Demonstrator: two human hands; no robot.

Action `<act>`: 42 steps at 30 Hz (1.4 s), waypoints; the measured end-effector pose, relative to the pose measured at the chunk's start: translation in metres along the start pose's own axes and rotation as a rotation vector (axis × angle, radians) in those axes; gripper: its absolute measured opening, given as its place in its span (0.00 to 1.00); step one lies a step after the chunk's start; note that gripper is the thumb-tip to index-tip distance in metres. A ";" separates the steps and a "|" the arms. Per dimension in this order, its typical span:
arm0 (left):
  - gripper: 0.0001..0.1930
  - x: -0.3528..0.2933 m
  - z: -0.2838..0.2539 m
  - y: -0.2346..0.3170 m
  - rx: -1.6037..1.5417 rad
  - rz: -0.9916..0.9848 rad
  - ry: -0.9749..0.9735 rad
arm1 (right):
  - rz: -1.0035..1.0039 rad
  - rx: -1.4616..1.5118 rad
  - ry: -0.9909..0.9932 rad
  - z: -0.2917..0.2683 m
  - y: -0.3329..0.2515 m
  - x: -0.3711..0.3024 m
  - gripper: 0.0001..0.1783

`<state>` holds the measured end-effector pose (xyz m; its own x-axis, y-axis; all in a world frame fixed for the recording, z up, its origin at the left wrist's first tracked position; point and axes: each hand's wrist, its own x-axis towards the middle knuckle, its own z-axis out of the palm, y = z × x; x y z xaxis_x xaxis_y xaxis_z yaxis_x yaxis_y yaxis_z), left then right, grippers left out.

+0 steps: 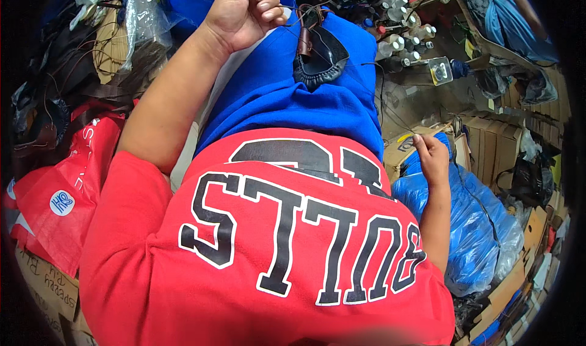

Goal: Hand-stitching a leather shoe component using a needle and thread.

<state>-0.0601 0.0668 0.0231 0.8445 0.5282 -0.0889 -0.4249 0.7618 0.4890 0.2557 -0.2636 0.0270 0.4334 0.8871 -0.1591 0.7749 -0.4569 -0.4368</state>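
On my lap, over blue cloth [256, 95], lies a black shoe upper [326, 65] with a gathered, puckered toe edge. A short brown piece like a tool handle [304, 42] rests against it; its exact kind is unclear. My left hand [247, 16] is closed in a fist above and left of the shoe upper, with dark thread running from its fingers toward the upper. Out to the right, my right hand [432, 156] pinches a dark thread [390, 111] that stretches back toward the shoe upper. Both hands are apart from the upper itself.
Several clear plastic bottles [409, 40] stand beyond my right knee. A blue plastic-wrapped bundle [470, 224] and cardboard [491, 141] lie at the right. To my left are a red bag [73, 181], clear plastic [146, 22] and dark tangled scraps.
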 end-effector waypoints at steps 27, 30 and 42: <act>0.30 0.051 -0.048 0.037 1.982 -0.058 0.171 | -0.379 0.466 -0.265 0.021 -0.123 0.115 0.17; 0.32 0.075 -0.023 0.000 2.295 -0.324 0.296 | -0.273 0.288 -0.434 0.045 -0.157 0.133 0.16; 0.15 0.075 -0.059 0.021 2.151 0.170 0.602 | -0.241 0.354 -0.290 0.066 -0.145 0.087 0.16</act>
<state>-0.0251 0.1446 -0.0248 0.5047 0.8600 0.0756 0.7728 -0.4891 0.4044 0.1509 -0.1163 0.0181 0.0777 0.9692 -0.2337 0.6119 -0.2315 -0.7563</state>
